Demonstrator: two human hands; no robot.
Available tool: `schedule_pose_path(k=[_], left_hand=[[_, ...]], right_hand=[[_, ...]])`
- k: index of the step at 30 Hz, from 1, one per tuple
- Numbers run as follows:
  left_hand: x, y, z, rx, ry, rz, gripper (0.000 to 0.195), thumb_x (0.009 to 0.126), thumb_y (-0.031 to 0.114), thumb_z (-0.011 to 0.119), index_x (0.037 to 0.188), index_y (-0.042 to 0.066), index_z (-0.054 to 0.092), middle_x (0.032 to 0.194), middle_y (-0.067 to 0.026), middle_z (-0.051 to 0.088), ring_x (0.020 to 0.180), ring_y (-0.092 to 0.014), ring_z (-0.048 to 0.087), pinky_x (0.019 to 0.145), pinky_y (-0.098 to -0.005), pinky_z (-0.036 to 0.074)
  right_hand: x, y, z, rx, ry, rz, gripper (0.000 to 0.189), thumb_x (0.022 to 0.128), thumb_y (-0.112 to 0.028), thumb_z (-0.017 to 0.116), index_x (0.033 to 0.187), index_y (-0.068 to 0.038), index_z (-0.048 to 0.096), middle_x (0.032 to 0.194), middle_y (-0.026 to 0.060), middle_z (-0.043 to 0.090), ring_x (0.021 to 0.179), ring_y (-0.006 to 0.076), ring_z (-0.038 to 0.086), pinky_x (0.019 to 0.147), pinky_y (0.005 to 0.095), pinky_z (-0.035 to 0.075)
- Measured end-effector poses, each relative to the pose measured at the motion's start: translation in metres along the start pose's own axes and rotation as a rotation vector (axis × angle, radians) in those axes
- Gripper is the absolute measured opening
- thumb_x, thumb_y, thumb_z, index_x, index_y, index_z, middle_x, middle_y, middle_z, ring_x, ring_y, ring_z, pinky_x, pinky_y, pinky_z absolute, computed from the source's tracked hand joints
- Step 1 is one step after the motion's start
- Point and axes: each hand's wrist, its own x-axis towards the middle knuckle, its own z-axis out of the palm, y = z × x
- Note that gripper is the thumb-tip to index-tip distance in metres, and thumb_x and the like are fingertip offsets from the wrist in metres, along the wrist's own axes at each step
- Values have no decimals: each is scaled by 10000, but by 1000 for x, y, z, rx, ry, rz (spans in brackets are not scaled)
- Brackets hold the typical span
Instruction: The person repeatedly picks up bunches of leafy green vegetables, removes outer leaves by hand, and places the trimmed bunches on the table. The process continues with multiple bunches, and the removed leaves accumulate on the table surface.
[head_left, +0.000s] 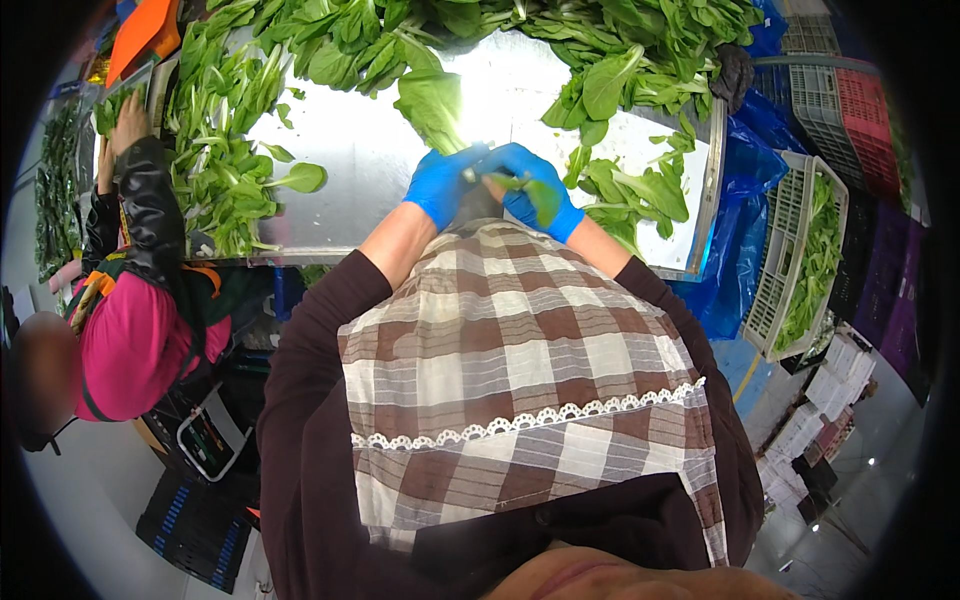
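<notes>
Both my hands wear blue gloves and meet near the table's front edge, close to my checked apron. My left hand (444, 182) holds a leafy green plant (431, 109) by its pale stem end, with the leaves pointing away from me. My right hand (531, 184) is at the stem end, with a loose green leaf (541, 201) over its fingers; the thumb tip is bare. Whether a tool is between the fingers is hidden. Heaps of leafy greens (645, 45) lie along the far side of the metal table (337, 217).
More greens (232, 187) lie at the left and trimmed leaves (645, 187) at the right. A co-worker (142, 330) stands at the left, hands on greens. Blue plastic (739, 217) hangs off the right edge, beside a crate (780, 255) of greens.
</notes>
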Motion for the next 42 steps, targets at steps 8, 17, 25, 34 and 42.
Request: schedule_pose_path(k=[8, 17, 25, 34, 42], left_hand=[[-14, 13, 5, 22, -259, 37, 500, 913, 149, 686, 1373, 33, 530, 1299, -57, 592, 1111, -151, 568, 926, -289, 458], [-13, 11, 6, 18, -305, 52, 514, 923, 112, 666, 1386, 34, 458, 1274, -83, 569, 1137, -202, 554, 984, -320, 452], [-1, 9, 3, 149, -205, 13, 302, 923, 104, 654, 1210, 56, 575, 1203, -101, 620, 1082, -203, 595, 930, -314, 491], [17, -3, 14, -156, -112, -4, 306, 939, 83, 636, 1229, 50, 542, 1159, -125, 639, 1072, -254, 633, 902, -404, 536], [22, 4, 10, -130, -34, -60, 322, 941, 84, 644, 1237, 30, 527, 1119, -125, 652, 1004, -250, 647, 866, -391, 547]], right_hand=[[3, 11, 1, 642, 30, 534, 304, 836, -268, 749, 827, 33, 708, 728, 95, 690, 674, 156, 644, 618, 306, 502], [3, 1, -4, 696, 8, 600, 365, 786, -198, 794, 1029, 39, 658, 902, 104, 690, 805, 152, 636, 703, 289, 512], [1, 6, 0, 670, 163, 545, 336, 819, -166, 762, 1066, 36, 656, 932, 106, 696, 820, 148, 633, 718, 284, 510], [-50, 53, -40, 860, 517, 755, 181, 894, -155, 705, 981, -11, 638, 880, 74, 658, 771, 173, 631, 718, 319, 542], [-38, 66, -107, 841, 266, 927, 463, 953, -341, 641, 1276, -15, 578, 1065, 98, 668, 875, 185, 651, 747, 318, 534]])
